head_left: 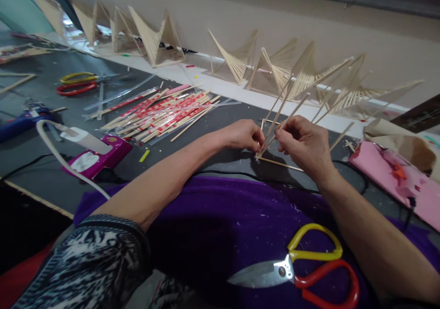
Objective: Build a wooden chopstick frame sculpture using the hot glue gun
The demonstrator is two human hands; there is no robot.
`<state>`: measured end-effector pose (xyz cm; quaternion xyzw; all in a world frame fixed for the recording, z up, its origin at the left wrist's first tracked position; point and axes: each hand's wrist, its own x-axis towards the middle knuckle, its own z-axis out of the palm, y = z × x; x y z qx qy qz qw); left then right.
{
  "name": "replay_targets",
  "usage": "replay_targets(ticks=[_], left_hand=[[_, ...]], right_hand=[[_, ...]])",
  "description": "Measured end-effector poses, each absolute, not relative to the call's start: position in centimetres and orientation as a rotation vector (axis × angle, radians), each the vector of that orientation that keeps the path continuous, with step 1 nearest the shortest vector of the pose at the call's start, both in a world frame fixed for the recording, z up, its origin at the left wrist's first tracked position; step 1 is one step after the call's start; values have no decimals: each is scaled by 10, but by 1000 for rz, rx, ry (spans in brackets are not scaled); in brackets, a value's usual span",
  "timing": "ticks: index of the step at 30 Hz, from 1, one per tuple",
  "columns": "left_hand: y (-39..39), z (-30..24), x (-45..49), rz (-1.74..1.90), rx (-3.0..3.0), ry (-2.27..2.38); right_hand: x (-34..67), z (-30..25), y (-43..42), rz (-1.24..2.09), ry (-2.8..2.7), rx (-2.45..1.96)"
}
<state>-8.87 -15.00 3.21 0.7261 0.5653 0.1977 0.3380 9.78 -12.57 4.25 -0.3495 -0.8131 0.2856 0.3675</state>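
On the dark table stands a frame of thin wooden sticks (pixel 280 163), one corner of it right at my fingers. My left hand (pixel 245 135) pinches at that corner, where the foot of a slanting stick meets the frame. With thumb and fingertips my right hand (pixel 304 144) grips the same wooden stick (pixel 298 106), which leans up to the right. More sticks rise from the frame behind my hands. What exactly sits between my left fingertips is hidden.
Scissors (pixel 285 267) lie on the purple cloth (pixel 213 217) over my lap. Packaged sticks (pixel 165 112), a magenta power strip (pixel 103 155), a blue glue gun (pixel 27 118) and more scissors (pixel 77 83) are leftward. Finished stick models (pixel 156 38) line the wall. A pink bag (pixel 395 176) lies right.
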Motion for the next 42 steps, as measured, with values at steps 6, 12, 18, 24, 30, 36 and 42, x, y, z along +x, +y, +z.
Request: replay_targets(ticks=[6, 12, 18, 24, 30, 36, 42], left_hand=[[-153, 27, -80, 445, 1951, 1507], [-152, 18, -78, 457, 1927, 1524], [-148, 15, -81, 436, 1894, 1489], [-143, 17, -81, 376, 1864, 1450], [-141, 17, -83, 381, 1879, 1418], [-141, 12, -83, 398, 1932, 1436], [-143, 15, -89, 377, 1778, 1321]], right_hand=[[97, 43, -126, 677, -2102, -888], [97, 43, -126, 667, -2097, -889], [96, 42, -124, 677, -2095, -884], [96, 42, -124, 681, -2088, -903], [96, 42, -123, 762, -2063, -906], [95, 42, -123, 777, -2049, -915], [94, 43, -125, 745, -2073, -900]])
